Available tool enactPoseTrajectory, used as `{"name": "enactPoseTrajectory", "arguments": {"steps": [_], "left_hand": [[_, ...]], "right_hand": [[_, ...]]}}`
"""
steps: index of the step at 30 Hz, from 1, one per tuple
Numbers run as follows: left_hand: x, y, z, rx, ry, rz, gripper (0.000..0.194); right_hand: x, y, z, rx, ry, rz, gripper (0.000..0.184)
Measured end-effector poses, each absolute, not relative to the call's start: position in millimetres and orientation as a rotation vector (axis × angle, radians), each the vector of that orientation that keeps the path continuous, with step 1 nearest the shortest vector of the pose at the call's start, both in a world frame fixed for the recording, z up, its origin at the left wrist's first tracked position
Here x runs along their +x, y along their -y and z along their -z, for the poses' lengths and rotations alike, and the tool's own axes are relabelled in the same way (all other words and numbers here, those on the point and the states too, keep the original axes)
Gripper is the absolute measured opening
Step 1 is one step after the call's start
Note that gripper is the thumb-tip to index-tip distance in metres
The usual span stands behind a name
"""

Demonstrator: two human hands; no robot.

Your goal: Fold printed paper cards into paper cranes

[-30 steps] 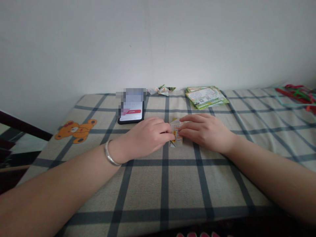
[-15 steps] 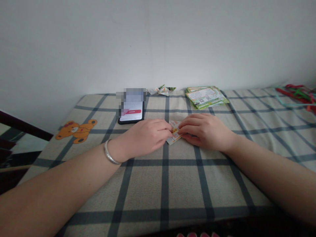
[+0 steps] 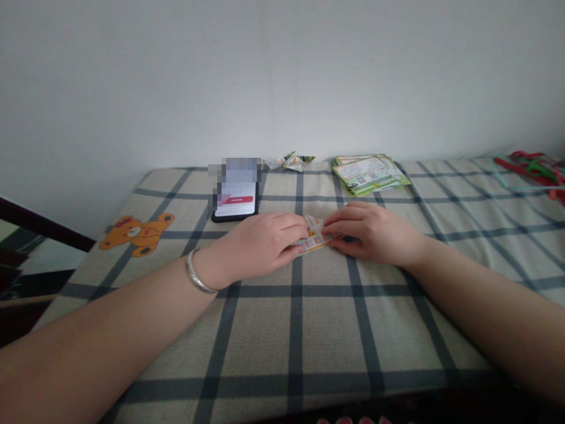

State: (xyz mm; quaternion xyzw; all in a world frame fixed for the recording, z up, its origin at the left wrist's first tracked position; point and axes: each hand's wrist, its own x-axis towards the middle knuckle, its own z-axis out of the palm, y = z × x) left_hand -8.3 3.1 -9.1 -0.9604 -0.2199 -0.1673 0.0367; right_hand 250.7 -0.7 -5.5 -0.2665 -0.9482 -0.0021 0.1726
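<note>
A small folded piece of printed paper (image 3: 315, 238), white with orange and yellow print, lies between my hands on the checked tablecloth. My left hand (image 3: 269, 244), with a silver bangle at the wrist, grips its left edge between thumb and fingers. On the right edge, the fingers and thumb of my right hand (image 3: 368, 232) pinch the same paper. My fingers cover both ends of it, so its full outline is hidden.
Beyond my left hand lies a phone (image 3: 236, 197) with a lit screen. Folded paper pieces (image 3: 291, 161) and a stack of green-and-white leaflets (image 3: 371, 175) sit near the wall. A bear picture (image 3: 138, 234) is at left, red and green strips (image 3: 532, 168) at far right.
The paper has turned slightly and more of its printed face shows between my hands. My right hand has shifted a little to the right.
</note>
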Motion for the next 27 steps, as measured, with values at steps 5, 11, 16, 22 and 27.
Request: {"name": "enactPoseTrajectory", "arguments": {"steps": [5, 11, 16, 22, 27], "left_hand": [[-9.4, -1.8, 9.2, -2.922, 0.72, 0.477, 0.04], [-6.2, 1.2, 9.1, -2.86, 0.767, 0.481, 0.04], [-2.7, 2.7, 6.9, -2.813, 0.733, 0.492, 0.032], [-0.4, 3.0, 4.2, -2.794, 0.739, 0.502, 0.025], [-1.4, 1.0, 5.9, -2.809, 0.766, 0.55, 0.023]], "right_hand": [[247.8, 3.9, 4.0, -0.762, 2.667, -0.065, 0.022], [242.9, 7.8, 3.5, -0.821, 2.67, 0.009, 0.02], [238.0, 13.5, -1.2, -0.847, 2.751, 0.214, 0.024], [235.5, 12.6, 0.8, -0.884, 2.721, 0.241, 0.02], [232.0, 11.7, 4.3, -0.96, 2.624, 0.169, 0.019]]}}
